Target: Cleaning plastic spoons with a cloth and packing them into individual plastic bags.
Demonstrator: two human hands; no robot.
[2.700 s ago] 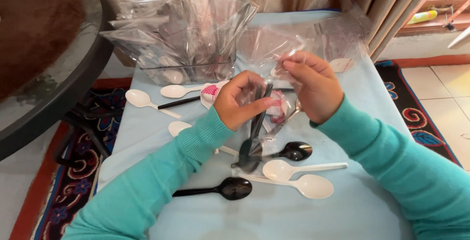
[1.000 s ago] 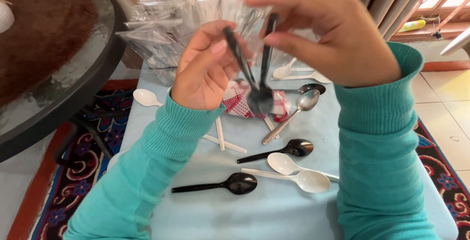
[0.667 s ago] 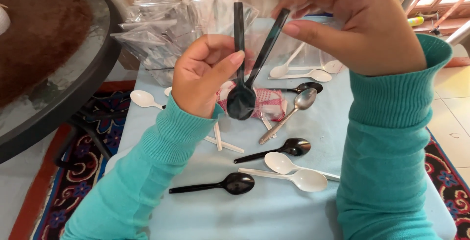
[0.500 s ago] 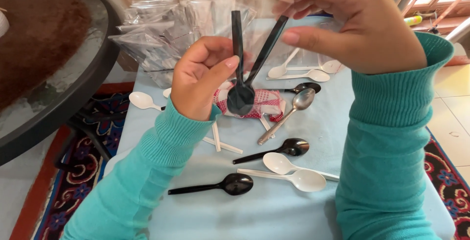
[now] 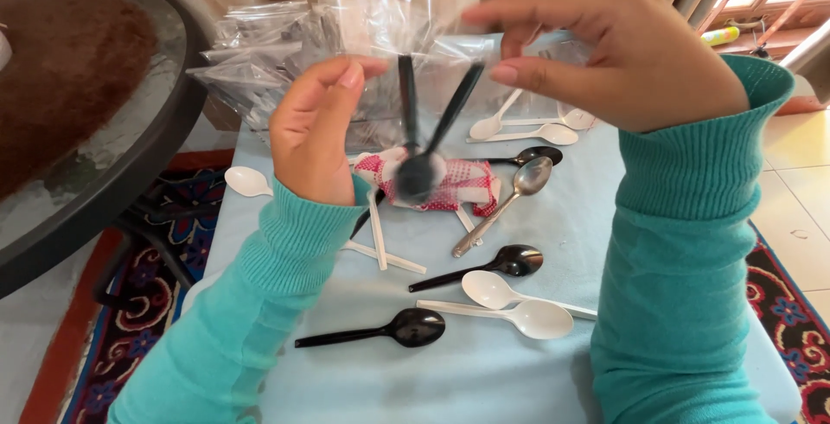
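Note:
My left hand [image 5: 316, 130] and my right hand [image 5: 605, 52] are raised above the light blue table [image 5: 484, 381] and hold a clear plastic bag [image 5: 389, 9] between them. Two black plastic spoons [image 5: 419, 173] hang there, blurred, bowls together at the bottom and handles spread upward in a V. They appear to be inside the bag. My right thumb and forefinger pinch close to the right handle's top. My left fingertips stand a little apart from the left handle.
Below lie a red-and-white patterned packet [image 5: 458, 186], a metal spoon [image 5: 510, 199], loose black spoons [image 5: 497, 264] and white spoons [image 5: 510, 303]. A heap of clear bags [image 5: 259, 52] sits at the back. A round glass table [image 5: 130, 156] stands left, above a patterned rug [image 5: 147, 303].
The spoons were lifted from low over the table up between my raised hands. In the last half second my left thumb came off the left handle, and the spoons are now blurred.

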